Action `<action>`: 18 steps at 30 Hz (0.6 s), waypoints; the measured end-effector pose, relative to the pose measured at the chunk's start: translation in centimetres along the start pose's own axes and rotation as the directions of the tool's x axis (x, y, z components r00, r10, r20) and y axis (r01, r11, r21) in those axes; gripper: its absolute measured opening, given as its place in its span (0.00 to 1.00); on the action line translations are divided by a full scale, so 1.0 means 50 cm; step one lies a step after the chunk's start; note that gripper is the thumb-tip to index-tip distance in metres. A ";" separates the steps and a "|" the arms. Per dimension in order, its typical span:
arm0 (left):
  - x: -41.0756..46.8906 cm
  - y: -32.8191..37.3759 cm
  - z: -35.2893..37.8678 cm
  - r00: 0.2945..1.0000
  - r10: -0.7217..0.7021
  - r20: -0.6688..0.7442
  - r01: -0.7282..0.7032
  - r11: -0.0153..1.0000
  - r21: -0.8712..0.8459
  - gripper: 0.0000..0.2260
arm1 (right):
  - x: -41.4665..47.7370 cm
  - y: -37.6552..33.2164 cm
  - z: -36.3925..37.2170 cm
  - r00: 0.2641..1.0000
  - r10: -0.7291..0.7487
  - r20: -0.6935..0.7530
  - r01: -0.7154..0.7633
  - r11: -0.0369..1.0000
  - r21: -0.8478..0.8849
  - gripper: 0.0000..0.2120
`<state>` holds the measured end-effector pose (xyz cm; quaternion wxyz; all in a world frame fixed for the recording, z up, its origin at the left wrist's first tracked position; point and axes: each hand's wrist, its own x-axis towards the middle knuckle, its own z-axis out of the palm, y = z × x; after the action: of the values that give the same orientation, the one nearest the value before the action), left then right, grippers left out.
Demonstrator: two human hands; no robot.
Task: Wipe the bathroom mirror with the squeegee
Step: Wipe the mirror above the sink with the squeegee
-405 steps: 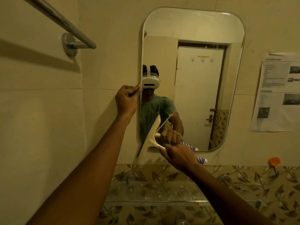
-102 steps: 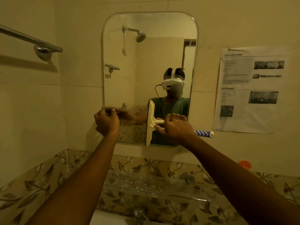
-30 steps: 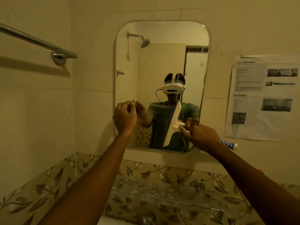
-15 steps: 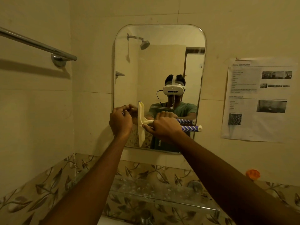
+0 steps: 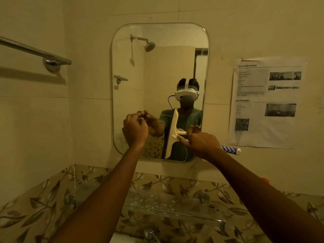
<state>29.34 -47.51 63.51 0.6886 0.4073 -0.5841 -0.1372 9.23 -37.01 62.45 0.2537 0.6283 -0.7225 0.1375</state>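
A tall mirror [image 5: 157,71] with rounded corners hangs on the beige wall ahead. My right hand [image 5: 201,143] grips the handle of a squeegee [image 5: 172,135]. Its cream blade stands nearly upright against the lower right part of the glass, and the blue-and-white striped handle end sticks out to the right of my hand. My left hand [image 5: 135,129] is a closed fist at the lower left part of the mirror, fingertips touching the glass. Whether it pinches something small is hidden.
A chrome towel bar [image 5: 38,53] is fixed on the left wall. A printed sheet [image 5: 266,102] is taped to the wall right of the mirror. A glass shelf [image 5: 168,206] juts out below, with a tap [image 5: 150,234] under it. An orange object [image 5: 264,179] peeks behind my right forearm.
The squeegee has slid right across the lower mirror from beside my left hand. Its handle now tilts down to the right. My left hand stays at the lower left of the glass.
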 end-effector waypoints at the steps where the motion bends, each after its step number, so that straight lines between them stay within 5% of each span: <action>1: -0.003 0.002 0.002 1.000 -0.006 -0.001 0.006 1.000 0.002 0.10 | -0.011 0.011 0.000 1.000 0.009 0.007 -0.009 1.000 0.004 0.32; 18: -0.087 0.025 0.019 0.997 -0.073 0.032 0.072 0.997 0.026 0.10 | -0.181 0.096 0.119 0.958 0.267 0.105 -0.284 0.930 0.232 0.29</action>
<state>26.90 -44.20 61.38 0.6683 0.4345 -0.5817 -0.1616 4.12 -31.67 53.17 0.1265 0.5516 -0.7896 0.2371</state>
